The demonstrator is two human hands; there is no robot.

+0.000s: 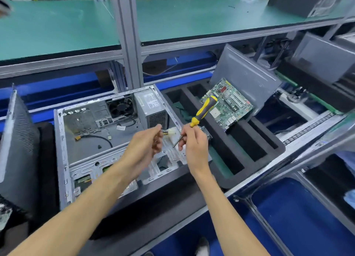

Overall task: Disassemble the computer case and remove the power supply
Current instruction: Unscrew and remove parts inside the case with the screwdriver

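Note:
An open grey computer case [63,159] lies on its side in front of me. The silver power supply [151,105] sits in its far right corner, next to a black fan [121,106]. Above the case's right side, my left hand [146,146] pinches a white power connector [172,130] with its yellow and black wires. My right hand [194,142] grips a yellow-and-grey screwdriver [203,111], handle pointing up and away, metal shaft pointing down-left. It also touches the connector's right end. Loose cables [99,138] lie on the case floor.
A green motherboard [228,103] leans in a black foam tray [249,150] to the right, with a grey side panel [244,76] behind it. A perforated panel [17,140] stands at the left. A metal post [126,38] and green shelf [192,15] rise behind the case.

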